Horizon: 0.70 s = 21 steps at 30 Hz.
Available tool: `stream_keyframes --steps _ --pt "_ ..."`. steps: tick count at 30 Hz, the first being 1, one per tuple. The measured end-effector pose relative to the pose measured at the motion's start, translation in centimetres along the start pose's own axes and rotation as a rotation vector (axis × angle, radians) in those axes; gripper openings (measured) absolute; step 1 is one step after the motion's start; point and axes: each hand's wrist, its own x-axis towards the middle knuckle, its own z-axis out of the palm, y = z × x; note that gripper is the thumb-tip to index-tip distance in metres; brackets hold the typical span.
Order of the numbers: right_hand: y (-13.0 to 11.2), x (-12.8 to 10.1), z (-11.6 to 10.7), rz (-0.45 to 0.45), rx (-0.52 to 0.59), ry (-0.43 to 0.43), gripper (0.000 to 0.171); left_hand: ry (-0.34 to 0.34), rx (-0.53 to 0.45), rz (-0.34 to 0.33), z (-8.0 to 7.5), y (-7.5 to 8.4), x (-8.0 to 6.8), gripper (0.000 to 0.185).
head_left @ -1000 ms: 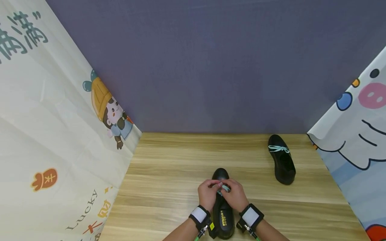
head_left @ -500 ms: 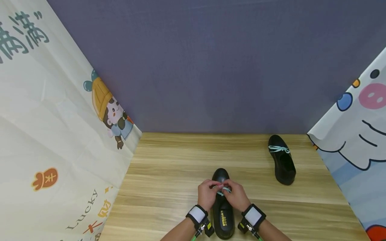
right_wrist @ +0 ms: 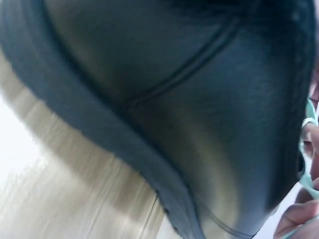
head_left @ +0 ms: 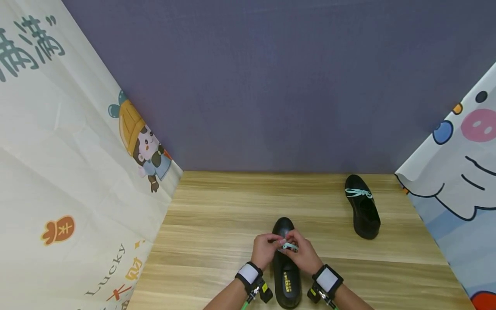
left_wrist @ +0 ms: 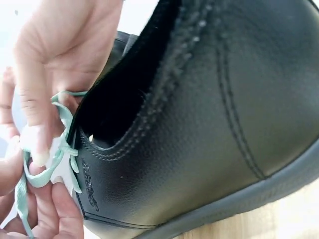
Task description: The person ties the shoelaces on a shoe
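Observation:
A black leather shoe (head_left: 283, 224) lies toe-forward at the front of the wooden surface, between the two hands. Its mint-green shoelace (head_left: 289, 246) crosses over the throat. From the left, my left hand (head_left: 264, 249) pinches part of the lace at its fingertips. My right hand (head_left: 304, 256) holds the lace from the other side, thumb and fingers bent around a loop. The left wrist view shows the lace (left_wrist: 65, 119) looped among the fingers of both hands, beside the shoe opening. Mostly the shoe's side (right_wrist: 174, 114) fills the right wrist view, with fingers at its right edge.
A second black shoe (head_left: 366, 217), its mint lace tied in a bow, stands further back on the right of the wooden surface (head_left: 217, 206). A dark grey-purple panel (head_left: 271, 86) rises behind. Printed white cloths flank both sides.
The fingertips, close together before, have parted slightly, and a lace loop shows more plainly by the right hand. Both wrists have drifted a little outward. The shoes stay in place.

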Motion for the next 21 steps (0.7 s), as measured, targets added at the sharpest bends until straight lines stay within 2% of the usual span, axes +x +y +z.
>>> stream_keyframes --steps 5,9,14,21 --pt "0.5 -0.2 0.4 -0.11 -0.052 0.09 0.038 -0.049 -0.064 -0.055 -0.2 0.0 0.0 0.014" --pt "1.2 -0.3 0.7 -0.194 -0.081 0.15 0.039 -0.072 -0.156 -0.107 -0.3 0.0 0.0 0.015" --pt "1.5 -0.2 0.8 -0.293 -0.11 0.16 0.037 -0.067 -0.264 -0.158 -0.2 0.1 -0.2 0.014" --pt "1.7 -0.1 0.8 -0.415 -0.149 0.163 0.031 -0.038 -0.297 -0.181 -0.1 -0.1 -0.6 0.014"
